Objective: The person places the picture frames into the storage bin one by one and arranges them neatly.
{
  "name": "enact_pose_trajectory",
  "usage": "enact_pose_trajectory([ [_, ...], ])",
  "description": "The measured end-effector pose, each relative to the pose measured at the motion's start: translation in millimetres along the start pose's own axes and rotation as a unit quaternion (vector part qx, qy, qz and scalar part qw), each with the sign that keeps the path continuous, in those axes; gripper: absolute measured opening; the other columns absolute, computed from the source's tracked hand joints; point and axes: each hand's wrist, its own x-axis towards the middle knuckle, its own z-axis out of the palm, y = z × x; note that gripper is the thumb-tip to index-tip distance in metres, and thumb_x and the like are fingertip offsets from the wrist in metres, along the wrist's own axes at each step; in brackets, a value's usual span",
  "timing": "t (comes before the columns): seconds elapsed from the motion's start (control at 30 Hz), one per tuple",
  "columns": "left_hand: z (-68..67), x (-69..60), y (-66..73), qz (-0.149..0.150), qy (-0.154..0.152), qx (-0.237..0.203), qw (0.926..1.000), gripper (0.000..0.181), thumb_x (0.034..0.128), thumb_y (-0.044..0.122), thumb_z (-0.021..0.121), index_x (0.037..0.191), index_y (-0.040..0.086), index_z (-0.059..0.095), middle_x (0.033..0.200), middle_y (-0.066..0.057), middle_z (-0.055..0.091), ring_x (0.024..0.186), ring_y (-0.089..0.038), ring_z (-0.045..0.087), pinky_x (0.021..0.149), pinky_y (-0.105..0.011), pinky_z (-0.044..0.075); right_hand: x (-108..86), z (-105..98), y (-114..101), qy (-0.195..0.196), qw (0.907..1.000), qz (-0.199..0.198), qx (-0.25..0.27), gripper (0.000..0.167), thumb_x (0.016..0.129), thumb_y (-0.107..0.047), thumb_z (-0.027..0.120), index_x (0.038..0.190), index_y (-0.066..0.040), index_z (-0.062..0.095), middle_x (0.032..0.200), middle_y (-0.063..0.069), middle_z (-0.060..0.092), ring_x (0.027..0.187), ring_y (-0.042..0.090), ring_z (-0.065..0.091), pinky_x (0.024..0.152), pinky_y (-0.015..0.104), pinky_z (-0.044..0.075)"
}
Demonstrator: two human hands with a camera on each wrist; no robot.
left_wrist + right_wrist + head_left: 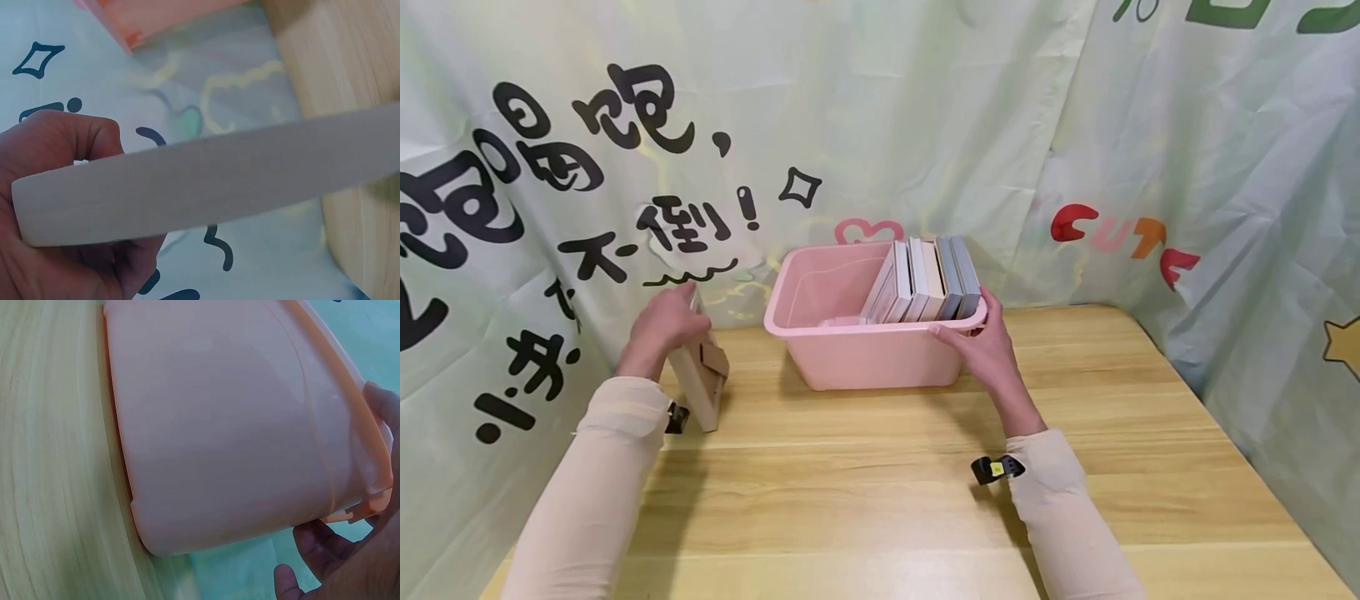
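Note:
My left hand [664, 325] grips the top of an upright beige picture frame [695, 385] left of the bin. A small flap [714, 358] sticks out from the side of the frame facing the bin. I cannot tell whether its lower end touches the table. In the left wrist view, fingers and thumb wrap round one end of the frame's pale edge. A pink plastic bin [872, 362] stands at the back, with several flat book-like things [925, 283] upright in its right part. At its right front corner, my right hand [990, 350] holds the rim between thumb and fingers.
The wooden table [850, 492] ends at a slanting right edge. Printed cloth [925, 117] hangs behind and along both sides. A black wrist camera [997, 469] sits at the right cuff, another [677, 417] at the left.

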Motion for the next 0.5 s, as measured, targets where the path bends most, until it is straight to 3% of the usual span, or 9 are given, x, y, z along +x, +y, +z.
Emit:
enact_pose_trajectory([
  [0.5,-9.7,0.6,10.7,0.006,0.007,-0.017,0.9998,0.081,0.078,0.019,0.054,0.153,0.009,0.025,0.129,-0.03,0.047,0.097,-0.04,0.049,0.068,-0.043,0.045,-0.3,0,0,0.002,1.0,-0.005,-0.003,0.112,0.071,-0.055,0.079,0.155,-0.033,0.007,0.155,0.008,0.033,0.136,0.025,0.042,0.11,0.045,0.037],
])
